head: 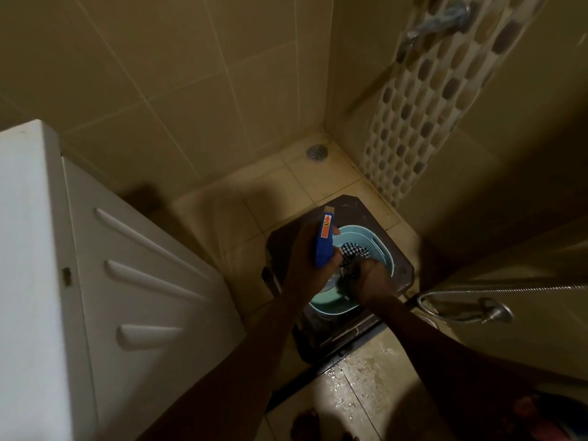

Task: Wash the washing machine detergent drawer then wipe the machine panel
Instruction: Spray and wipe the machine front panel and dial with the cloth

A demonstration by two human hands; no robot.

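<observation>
White sheet metal fills the left edge: the ribbed side of the white washing machine point(143, 281), standing well apart from the washing going on.

Over to the middle now, and the left hand point(310, 256) is wrapped firmly round the blue plastic detergent drawer piece with the orange arrow label point(324, 238). It's held upright, its pale tip pointing away, lower end angled down toward the water, which looks like a way of keeping the drips falling back in while the other hand gets at it.

Right below sits the pale blue oval plastic basin point(378, 246), parked on a dark brown plastic stool point(366, 206). That lifts the wash water off the tiled floor point(375, 386), which is visibly wet nearer the camera.

Further right, the right hand point(369, 276) is down inside the basin, fingers curled and bunched into a black-and-white checked cloth point(354, 254). The cloth lies just against the drawer's lower end, so my read is scrubbing or soaking the rag for it; exact contact is too dark to call.

Panel wiping, I'd judge, hasn't started.

At far right, a chrome hose holder point(490, 310) on the wall.
</observation>
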